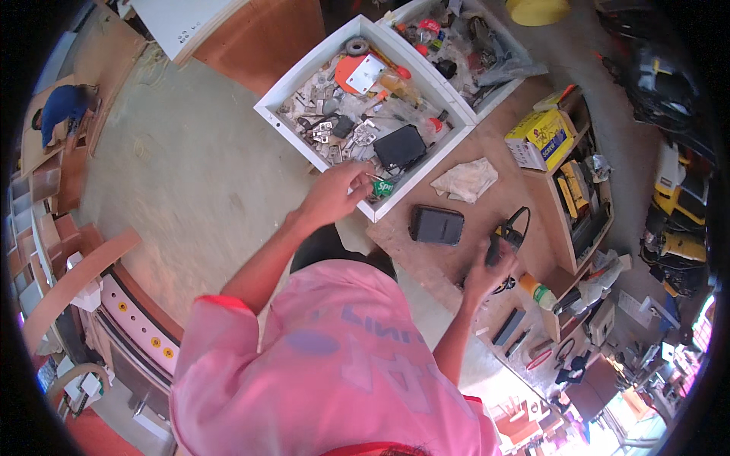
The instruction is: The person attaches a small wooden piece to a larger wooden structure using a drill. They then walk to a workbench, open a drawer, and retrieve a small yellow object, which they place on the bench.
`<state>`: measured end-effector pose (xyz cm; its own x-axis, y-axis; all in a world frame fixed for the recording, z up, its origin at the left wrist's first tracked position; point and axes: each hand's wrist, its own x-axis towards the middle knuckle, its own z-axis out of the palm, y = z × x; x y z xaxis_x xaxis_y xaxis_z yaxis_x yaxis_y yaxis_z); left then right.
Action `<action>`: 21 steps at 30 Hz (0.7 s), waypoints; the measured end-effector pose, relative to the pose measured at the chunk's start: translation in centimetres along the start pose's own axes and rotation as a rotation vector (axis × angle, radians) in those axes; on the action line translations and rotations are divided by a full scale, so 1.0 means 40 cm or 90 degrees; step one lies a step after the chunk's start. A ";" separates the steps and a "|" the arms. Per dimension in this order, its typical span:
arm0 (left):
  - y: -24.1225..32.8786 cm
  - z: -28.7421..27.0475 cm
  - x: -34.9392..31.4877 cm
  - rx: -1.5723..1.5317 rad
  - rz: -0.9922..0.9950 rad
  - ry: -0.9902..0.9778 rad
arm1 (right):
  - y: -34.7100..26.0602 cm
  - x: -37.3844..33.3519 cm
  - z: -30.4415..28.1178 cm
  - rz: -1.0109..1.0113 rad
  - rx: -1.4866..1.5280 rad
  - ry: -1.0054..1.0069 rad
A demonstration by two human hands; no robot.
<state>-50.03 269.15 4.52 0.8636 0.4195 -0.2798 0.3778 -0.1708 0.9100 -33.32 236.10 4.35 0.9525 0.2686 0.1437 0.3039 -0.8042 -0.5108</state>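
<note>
My left hand [340,191] reaches over the near corner of a white drawer-like tray [304,152]. Its fingers are curled together, and whatever they pinch is too small to make out. Right beside the fingertips lies a green wrapper or label [382,187], and a black square case [400,147] rests just beyond. Over the brown workbench [433,262], my right hand [490,275] is closed around a dark tool with yellow parts [508,235] and a black loop; its exact kind is unclear. A dark rectangular device like a phone [436,225] lies between the hands.
Metal hardware and an orange disc [348,74] fill the tray; a second cluttered tray [487,114] adjoins it. A pale cloth [464,180], a yellow box [541,137], a wooden shelf [559,220] and a bottle [537,292] stand rightward. Another person [62,114] is far left.
</note>
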 end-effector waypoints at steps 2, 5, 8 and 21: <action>-0.082 -0.004 0.066 0.134 0.000 -0.037 | -0.091 -0.030 0.046 0.045 0.101 -0.106; -0.123 0.046 0.173 0.336 0.142 0.011 | -0.198 -0.059 0.116 -0.032 -0.021 -0.194; -0.118 0.087 0.280 0.417 0.239 0.008 | -0.252 -0.081 0.163 -0.010 -0.117 -0.200; -0.203 -0.248 0.356 0.327 0.084 0.122 | -0.174 0.002 0.193 0.055 -0.206 0.016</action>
<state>-44.11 285.37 -3.82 0.8564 0.5115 -0.0700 0.4264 -0.6243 0.6545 -35.51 245.83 1.36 0.9740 0.1821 0.1346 0.2092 -0.9512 -0.2268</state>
